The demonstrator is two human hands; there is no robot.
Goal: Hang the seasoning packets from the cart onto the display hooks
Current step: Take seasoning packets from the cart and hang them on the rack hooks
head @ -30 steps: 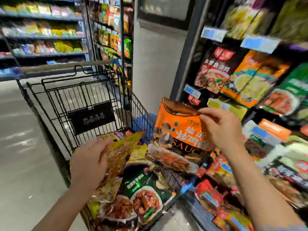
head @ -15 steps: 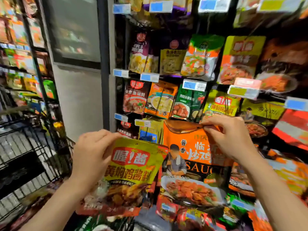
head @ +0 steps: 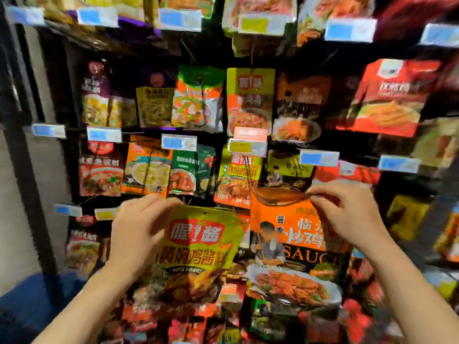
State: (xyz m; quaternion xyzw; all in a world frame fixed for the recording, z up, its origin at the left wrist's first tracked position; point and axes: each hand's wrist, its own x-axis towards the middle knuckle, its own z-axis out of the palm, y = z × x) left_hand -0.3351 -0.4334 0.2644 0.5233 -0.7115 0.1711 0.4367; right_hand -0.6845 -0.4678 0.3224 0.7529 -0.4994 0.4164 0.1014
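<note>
left hand (head: 139, 234): grips yellow-green packet (head: 198, 247) at its upper left corner, raised before the display rack (head: 223, 58). right hand (head: 347, 217): pinches top edge of orange sauce packet (head: 293, 244), just beside the yellow-green one, to its right. rack: rows of hanging packets with blue price tags (head: 178, 142); image blurred.

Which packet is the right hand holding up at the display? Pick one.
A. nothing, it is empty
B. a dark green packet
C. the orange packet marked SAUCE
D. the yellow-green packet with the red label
C: the right hand pinches the top edge of the orange packet printed with SAUCE, while the left hand has its grip on the yellow-green packet.
</note>
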